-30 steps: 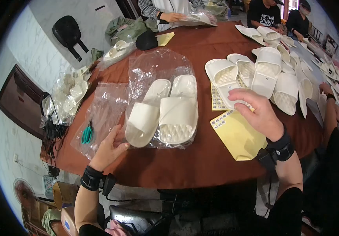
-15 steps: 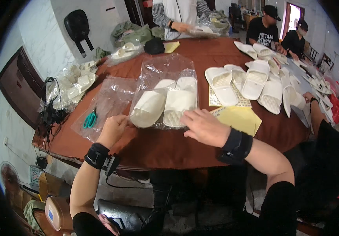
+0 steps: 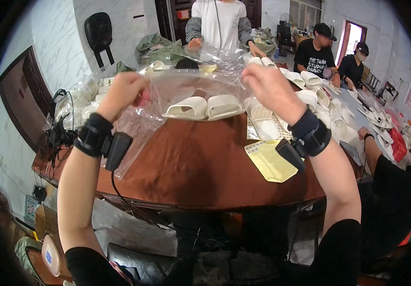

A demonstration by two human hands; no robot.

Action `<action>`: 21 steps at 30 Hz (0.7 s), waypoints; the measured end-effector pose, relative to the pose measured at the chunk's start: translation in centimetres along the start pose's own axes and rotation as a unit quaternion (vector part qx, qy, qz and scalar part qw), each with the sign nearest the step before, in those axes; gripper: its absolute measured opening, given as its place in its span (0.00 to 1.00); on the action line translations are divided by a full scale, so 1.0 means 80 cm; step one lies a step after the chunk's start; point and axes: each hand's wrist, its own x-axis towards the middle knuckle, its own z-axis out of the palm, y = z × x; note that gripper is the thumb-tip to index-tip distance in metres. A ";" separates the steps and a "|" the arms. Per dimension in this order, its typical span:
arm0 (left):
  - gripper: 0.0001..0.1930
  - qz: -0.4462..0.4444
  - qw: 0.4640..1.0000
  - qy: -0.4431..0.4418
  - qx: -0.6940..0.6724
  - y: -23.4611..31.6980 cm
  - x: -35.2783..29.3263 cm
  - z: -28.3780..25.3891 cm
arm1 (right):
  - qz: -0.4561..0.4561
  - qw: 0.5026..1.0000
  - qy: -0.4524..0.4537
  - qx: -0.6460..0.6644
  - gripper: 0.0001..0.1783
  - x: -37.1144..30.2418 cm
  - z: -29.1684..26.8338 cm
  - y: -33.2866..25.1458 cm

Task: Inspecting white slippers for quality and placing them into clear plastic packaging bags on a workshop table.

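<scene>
A clear plastic bag (image 3: 198, 83) is stretched between my hands above the far part of the table. Inside it, two white slippers (image 3: 224, 106) sit side by side at its lower edge, with open toes facing me. My left hand (image 3: 123, 94) is closed on the bag's left corner. My right hand (image 3: 271, 90) pinches the bag's right side, fingers partly hidden behind the hand. Another clear bag (image 3: 138, 136) lies flat below my left hand. Sheets of yellow sticker paper (image 3: 274, 164) lie under my right wrist.
Loose white slippers (image 3: 341, 126) are heaped on the right. Bagged slippers (image 3: 79, 102) lie at the left edge beside black cables (image 3: 60, 138). A person in a white shirt (image 3: 224, 24) stands across the brown-covered table (image 3: 191, 167); other people (image 3: 312, 52) work at the right.
Both hands have risen and moved away from me, lifting the bag with the slippers off the near part of the table. The teal scissors at left are out of sight.
</scene>
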 end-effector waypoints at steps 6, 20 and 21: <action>0.14 -0.002 1.000 0.026 -0.007 0.069 -0.004 -0.019 | -0.012 0.998 0.054 -0.005 0.11 0.016 -0.066 -0.030; 0.14 0.166 0.985 0.057 0.003 0.128 -0.037 -0.079 | -0.042 0.996 0.061 0.045 0.11 0.044 -0.154 -0.075; 0.14 0.157 0.985 0.064 0.008 0.126 -0.039 -0.084 | -0.047 0.997 0.054 -0.029 0.11 0.046 -0.148 -0.078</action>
